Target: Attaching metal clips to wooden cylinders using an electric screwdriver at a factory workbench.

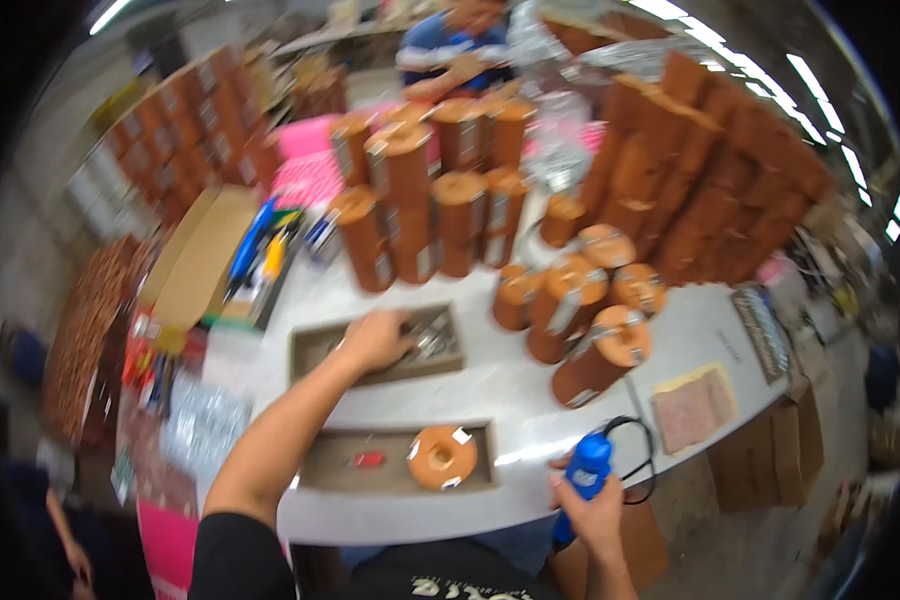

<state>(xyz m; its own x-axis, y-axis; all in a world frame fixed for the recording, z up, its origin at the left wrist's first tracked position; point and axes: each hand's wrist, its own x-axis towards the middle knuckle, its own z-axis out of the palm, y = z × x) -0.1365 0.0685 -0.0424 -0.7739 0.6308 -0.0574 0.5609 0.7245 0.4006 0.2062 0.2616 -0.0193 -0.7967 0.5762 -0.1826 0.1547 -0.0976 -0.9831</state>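
Observation:
My left hand (377, 341) reaches into a shallow grey tray (307, 338), its fingers bent down among small shiny metal parts (432, 338). What those fingers pinch is hidden. Off the table's front edge, my right hand (592, 512) is wrapped around a blue electric screwdriver (590, 465) with a black cord (653, 455) looping from it. Nearer to me lies a second grey tray (315, 470), holding an orange-brown disc (442, 457) with a central hole and silver tabs, plus a small red piece (367, 459).
Brown cylinders (460, 225) stand grouped mid-table, with shorter ones (600, 360) to the right. Tall brown stacks (650, 170) rise behind. An open cardboard box (190, 255) with tools sits left; a pinkish pad (692, 405) lies right. Another person (450, 55) is across the table.

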